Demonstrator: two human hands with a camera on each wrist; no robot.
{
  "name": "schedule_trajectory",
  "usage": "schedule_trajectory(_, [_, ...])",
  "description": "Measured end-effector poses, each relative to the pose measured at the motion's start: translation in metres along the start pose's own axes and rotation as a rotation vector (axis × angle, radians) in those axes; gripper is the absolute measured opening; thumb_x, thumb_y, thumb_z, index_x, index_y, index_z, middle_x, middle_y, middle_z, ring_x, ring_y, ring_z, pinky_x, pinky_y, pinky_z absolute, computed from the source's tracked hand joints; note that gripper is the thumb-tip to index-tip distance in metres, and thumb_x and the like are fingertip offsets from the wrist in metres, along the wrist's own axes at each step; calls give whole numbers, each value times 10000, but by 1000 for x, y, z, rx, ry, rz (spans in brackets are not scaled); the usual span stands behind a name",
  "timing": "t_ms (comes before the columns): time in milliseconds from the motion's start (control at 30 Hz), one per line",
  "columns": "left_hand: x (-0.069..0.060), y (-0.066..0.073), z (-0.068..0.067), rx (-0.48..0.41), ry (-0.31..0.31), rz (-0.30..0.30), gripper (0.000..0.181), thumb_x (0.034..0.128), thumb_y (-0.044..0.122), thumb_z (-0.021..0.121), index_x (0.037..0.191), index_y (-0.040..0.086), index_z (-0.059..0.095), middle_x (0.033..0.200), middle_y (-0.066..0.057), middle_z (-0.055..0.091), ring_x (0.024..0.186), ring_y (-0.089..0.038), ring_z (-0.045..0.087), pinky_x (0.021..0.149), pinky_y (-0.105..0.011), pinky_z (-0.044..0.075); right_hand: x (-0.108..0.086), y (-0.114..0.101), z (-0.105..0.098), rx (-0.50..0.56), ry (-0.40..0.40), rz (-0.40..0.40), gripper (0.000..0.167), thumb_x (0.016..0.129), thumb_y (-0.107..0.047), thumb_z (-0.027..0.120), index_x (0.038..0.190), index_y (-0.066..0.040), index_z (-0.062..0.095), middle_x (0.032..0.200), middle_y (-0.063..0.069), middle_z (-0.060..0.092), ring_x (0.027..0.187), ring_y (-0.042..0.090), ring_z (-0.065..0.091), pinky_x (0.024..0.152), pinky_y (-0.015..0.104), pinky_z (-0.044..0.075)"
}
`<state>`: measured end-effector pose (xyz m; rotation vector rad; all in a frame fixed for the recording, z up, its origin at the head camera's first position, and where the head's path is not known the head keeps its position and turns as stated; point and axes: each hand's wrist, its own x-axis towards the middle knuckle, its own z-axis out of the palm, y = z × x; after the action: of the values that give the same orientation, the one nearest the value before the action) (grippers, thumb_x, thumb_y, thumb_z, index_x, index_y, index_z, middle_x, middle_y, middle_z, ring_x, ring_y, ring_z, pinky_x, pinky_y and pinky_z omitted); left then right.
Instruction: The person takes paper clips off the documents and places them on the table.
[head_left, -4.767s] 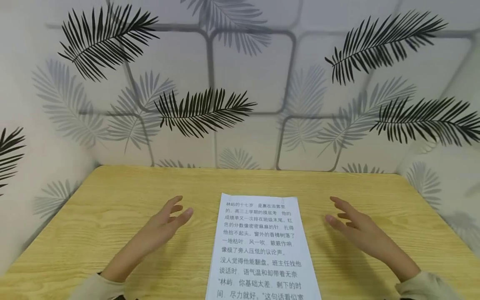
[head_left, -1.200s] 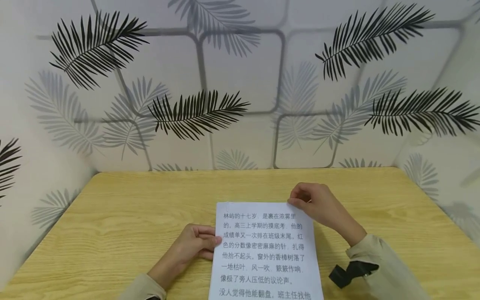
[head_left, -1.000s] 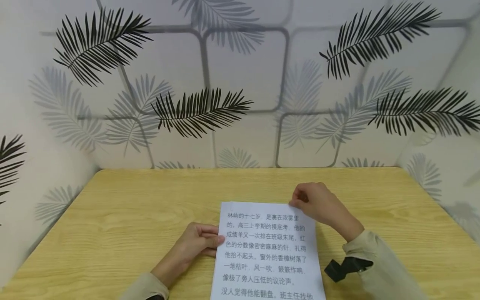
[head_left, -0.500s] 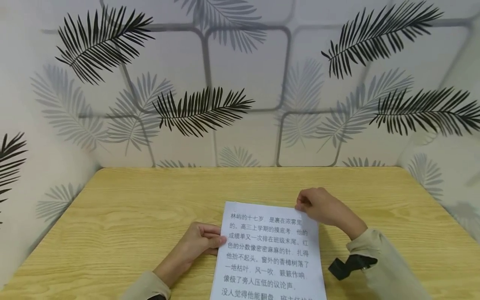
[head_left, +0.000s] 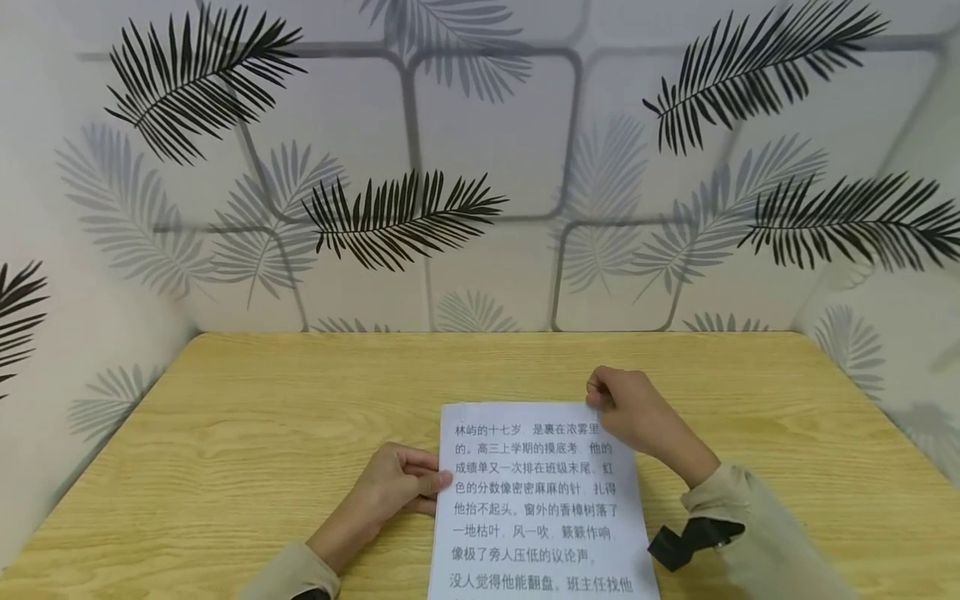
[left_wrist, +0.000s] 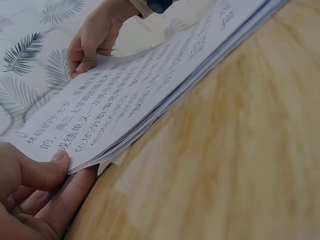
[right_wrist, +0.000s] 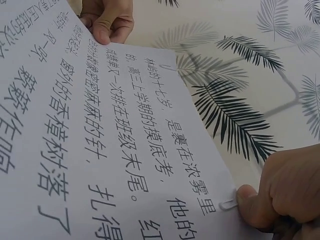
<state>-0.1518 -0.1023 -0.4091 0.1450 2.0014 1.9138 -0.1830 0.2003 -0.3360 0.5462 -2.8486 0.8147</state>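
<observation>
A stack of white printed sheets (head_left: 536, 500) is in front of me, its top edge facing the wall. My left hand (head_left: 393, 483) grips the stack's left edge, thumb on top and fingers underneath, as the left wrist view confirms. At the top right corner, my right hand (head_left: 637, 412) pinches the paper between thumb and curled fingers. The right wrist view has that thumb touching the end of a paper clip (right_wrist: 228, 205). A second paper clip (right_wrist: 168, 68) sits on the top edge near the other corner. The stack's near end is cut off by the head view.
The stack is over a wood-grain table (head_left: 262, 442). Behind it rises a pale wall (head_left: 495, 275) with a leaf pattern. A black strap piece (head_left: 690, 540) is at the right sleeve.
Earliest, both hands hovered apart beside the stack; now both hold it. Since half a second ago, the right hand has shifted slightly left and up, and the top edge has levelled.
</observation>
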Motion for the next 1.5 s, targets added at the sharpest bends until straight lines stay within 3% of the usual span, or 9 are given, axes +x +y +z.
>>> schedule_trajectory(267, [0, 0, 1, -7, 24, 11, 205, 868, -40, 667, 1023, -173, 650, 874, -237, 706, 682, -268, 713, 661, -357, 607, -1, -1, 4, -23, 67, -15, 230, 775, 183, 475, 796, -41, 519, 682, 32, 487, 619, 176, 436, 557, 272, 349])
schedule_trajectory(433, [0, 0, 1, -19, 37, 20, 209, 858, -55, 664, 1021, -184, 644, 867, -238, 705, 659, -246, 708, 660, -360, 607, -1, -2, 5, -13, 70, 0, 218, 797, 173, 462, 799, -40, 509, 695, 44, 496, 615, 181, 439, 556, 275, 351])
schedule_trajectory(1167, [-3, 1, -1, -6, 40, 33, 217, 872, -45, 656, 1033, -188, 637, 874, -235, 706, 649, -239, 706, 641, -350, 609, 0, 3, 1, 66, 4, -36, 162, 888, 98, 469, 812, -43, 492, 712, 39, 487, 633, 174, 442, 583, 276, 350])
schedule_trajectory(1400, [-5, 2, 0, -2, 46, 33, 220, 874, -44, 655, 1042, -184, 639, 881, -239, 705, 654, -247, 707, 637, -345, 608, 0, 2, -3, 163, -55, 9, 116, 965, 12, 491, 860, -39, 489, 750, 39, 472, 691, 180, 445, 629, 299, 360])
schedule_trajectory(1500, [-5, 2, 1, 1, 44, 29, 222, 872, -46, 656, 1044, -185, 636, 884, -244, 703, 653, -249, 707, 640, -347, 609, 0, 2, -7, 207, -43, 50, 118, 996, -15, 454, 879, -30, 463, 813, 74, 513, 749, 200, 485, 650, 311, 391])
